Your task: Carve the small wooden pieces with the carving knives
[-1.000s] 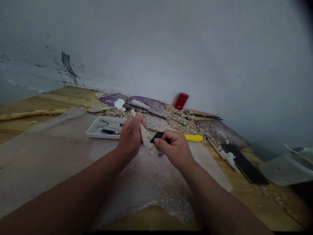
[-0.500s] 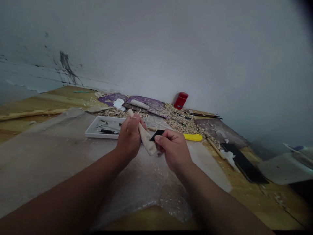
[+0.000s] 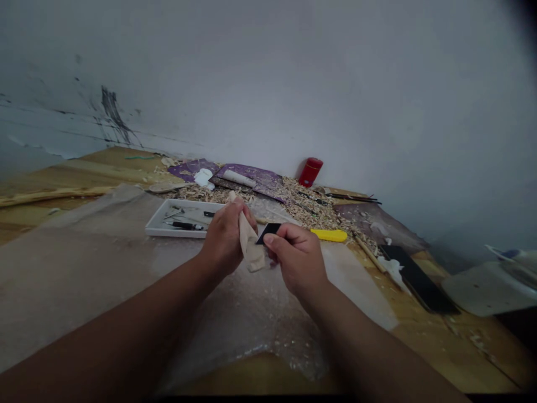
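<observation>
A gray wall (image 3: 356,84) stands beyond a wooden table (image 3: 470,358), with curly wood bits (image 3: 300,207) heaped at the far side. In the middle, above a cloudy plastic sheet (image 3: 84,274), the left hand (image 3: 224,235) is wrapped around a pale wooden piece (image 3: 252,254), its low end tilted nearer. The right hand (image 3: 301,254) pinches a small black pad (image 3: 269,230) at the wood's right side; I can't tell if they touch. If the pad slips, it might bump the left hand. A loose hold could let the wood twist.
</observation>
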Demonstrator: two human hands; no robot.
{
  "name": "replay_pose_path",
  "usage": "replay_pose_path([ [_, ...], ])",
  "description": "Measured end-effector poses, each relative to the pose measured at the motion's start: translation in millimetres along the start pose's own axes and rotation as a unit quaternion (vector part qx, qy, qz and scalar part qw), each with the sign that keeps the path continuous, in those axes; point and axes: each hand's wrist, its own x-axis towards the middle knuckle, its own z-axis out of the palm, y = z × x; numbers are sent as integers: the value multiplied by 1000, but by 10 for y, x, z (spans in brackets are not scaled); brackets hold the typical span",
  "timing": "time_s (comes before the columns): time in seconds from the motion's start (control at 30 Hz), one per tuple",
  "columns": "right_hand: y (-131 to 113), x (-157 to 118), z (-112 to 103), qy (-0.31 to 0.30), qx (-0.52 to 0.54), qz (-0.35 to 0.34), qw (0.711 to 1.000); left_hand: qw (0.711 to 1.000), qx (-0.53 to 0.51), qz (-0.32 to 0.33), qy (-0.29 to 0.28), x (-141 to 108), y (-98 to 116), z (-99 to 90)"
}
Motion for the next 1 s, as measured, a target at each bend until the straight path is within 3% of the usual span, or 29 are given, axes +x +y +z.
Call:
replay_pose_path([
  [0.2,-50,-12,-16,-5,-81,-40,996,1000,2,3,-27,25,10,-25],
  [0.4,-96,28,-55,-59,-89,-35,994,996,27,-11,-80,34,6,-54],
  [0.7,-105,43,-76,-75,-114,-45,990,996,61,-17,-67,50,-15,-72],
  [1.0,-119,15,-43,-33,-190,-122,974,997,8,-38,-72,69,-57,-71],
])
